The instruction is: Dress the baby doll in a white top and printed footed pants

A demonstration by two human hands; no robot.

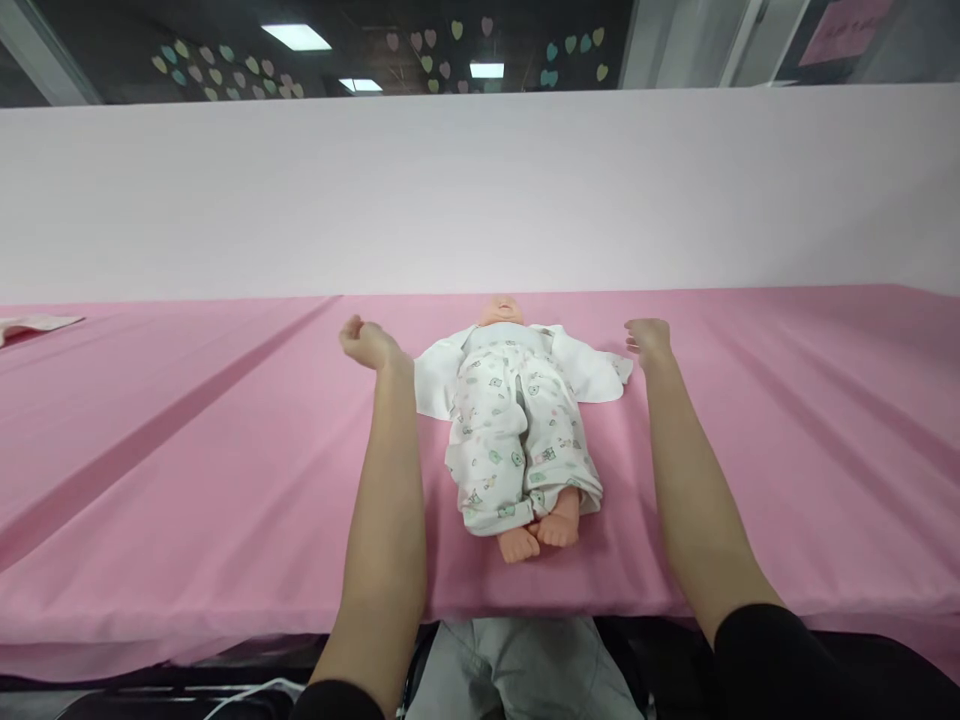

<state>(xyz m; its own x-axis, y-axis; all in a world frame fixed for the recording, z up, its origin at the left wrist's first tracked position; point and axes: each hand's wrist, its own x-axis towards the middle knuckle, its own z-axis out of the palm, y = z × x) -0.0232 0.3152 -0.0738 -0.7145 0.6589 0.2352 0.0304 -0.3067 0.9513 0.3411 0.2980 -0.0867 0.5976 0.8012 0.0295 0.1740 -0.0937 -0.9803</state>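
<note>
A baby doll (517,430) lies on its back on the pink table cover (187,450), feet towards me. It wears printed white trousers, and a white top (592,375) lies spread open under its upper body. My left hand (365,343) hovers left of the doll's shoulder, fingers curled in with nothing seen in them. My right hand (647,337) is at the right edge of the open top, fingers curled loosely, close to the cloth but not clearly gripping it.
A white partition wall (480,190) rises behind the table. A small pale pink cloth (34,325) lies at the far left. The table's front edge (225,630) runs just before my body.
</note>
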